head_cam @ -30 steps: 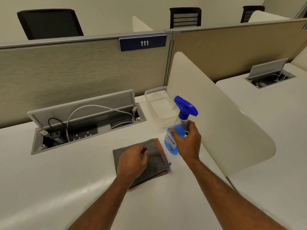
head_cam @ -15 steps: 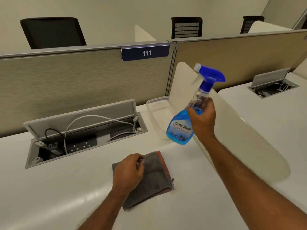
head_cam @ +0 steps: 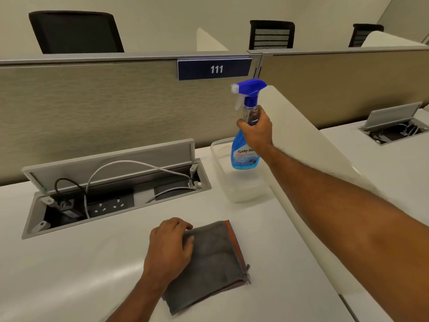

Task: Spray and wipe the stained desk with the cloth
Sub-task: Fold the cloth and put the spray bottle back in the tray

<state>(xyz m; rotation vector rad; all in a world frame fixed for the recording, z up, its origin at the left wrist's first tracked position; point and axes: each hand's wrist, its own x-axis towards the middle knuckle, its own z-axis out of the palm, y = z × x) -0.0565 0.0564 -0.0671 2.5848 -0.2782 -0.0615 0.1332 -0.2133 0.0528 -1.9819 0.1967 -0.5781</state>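
Holding the spray bottle point(head_cam: 246, 138) up off the desk point(head_cam: 81, 263), my right hand point(head_cam: 256, 132) has its fingers wrapped round the neck just under the blue trigger head, with the bottle upright and the nozzle pointing left toward the fabric partition point(head_cam: 104, 108). That arm stretches out long from the lower right corner of the view, forearm bare, wrist a little bent. The bottle hangs over the clear plastic container point(head_cam: 234, 180) that sits at the desk's far right corner against the white side divider point(head_cam: 308, 145). My left hand point(head_cam: 170, 248) lies palm down on the near part of the desk, fingers curled loosely over the left edge of the grey cloth point(head_cam: 213, 263); it rests on the cloth and I cannot tell if it grips it. The cloth is folded flat, with an orange trim along its right edge, near the desk's front edge. Beyond it, toward the back edge, the cable tray point(head_cam: 111, 194) stands with its lid up, cords inside. I make out no stains on the white top.
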